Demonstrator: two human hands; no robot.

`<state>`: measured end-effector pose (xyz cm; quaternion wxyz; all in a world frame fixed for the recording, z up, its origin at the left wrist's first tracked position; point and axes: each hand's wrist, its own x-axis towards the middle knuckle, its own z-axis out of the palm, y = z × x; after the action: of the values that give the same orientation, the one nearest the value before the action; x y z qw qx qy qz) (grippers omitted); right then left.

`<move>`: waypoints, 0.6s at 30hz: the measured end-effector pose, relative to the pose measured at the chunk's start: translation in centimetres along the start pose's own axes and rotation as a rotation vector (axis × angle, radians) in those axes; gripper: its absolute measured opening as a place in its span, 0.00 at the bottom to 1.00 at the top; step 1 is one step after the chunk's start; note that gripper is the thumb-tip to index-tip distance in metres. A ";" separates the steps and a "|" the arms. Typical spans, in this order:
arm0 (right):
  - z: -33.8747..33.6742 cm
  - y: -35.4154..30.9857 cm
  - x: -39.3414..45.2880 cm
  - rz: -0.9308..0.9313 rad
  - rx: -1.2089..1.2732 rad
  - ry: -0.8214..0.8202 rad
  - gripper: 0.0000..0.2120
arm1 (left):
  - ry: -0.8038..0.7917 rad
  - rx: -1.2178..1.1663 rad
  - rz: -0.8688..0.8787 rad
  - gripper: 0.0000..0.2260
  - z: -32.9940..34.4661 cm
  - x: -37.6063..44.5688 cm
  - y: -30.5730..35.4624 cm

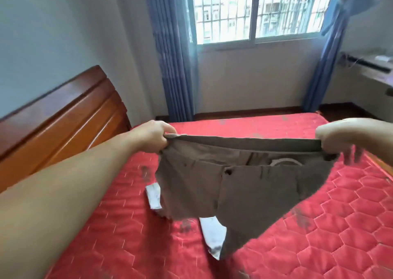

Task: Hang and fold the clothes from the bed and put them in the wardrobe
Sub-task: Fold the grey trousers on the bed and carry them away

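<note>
While the left hand (156, 137) and right hand (336, 139) pinch its waistband corners, the brown shorts (244, 183) hang over the red bed (319, 225), soft, light, likely best gripped there.

Head view — forward-down, near bed (319, 225)

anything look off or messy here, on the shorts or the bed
The brown shorts, held up by the waistband in the left hand and right hand, have white pocket linings hanging out below the hem, as if inside out. The red mattress shows dark smudges in several spots.
</note>
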<state>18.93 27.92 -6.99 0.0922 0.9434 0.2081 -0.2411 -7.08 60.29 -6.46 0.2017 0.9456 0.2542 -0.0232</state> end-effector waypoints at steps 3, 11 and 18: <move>-4.9 2.0 -0.8 -0.082 0.525 0.190 0.11 | 0.122 -0.423 -0.005 0.15 -5.3 -0.4 4.5; -8.2 -0.5 -2.2 -0.357 1.470 0.308 0.07 | 0.325 -1.211 -0.076 0.21 -10.3 0.6 12.8; -9.7 3.8 -0.3 -0.159 0.405 0.578 0.13 | 0.052 -0.094 -0.130 0.24 -10.3 3.1 7.7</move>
<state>24.41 27.07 1.81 -0.1783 0.9526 0.2464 -0.0070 -1.23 59.71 5.38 0.2370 0.9169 0.3211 0.0002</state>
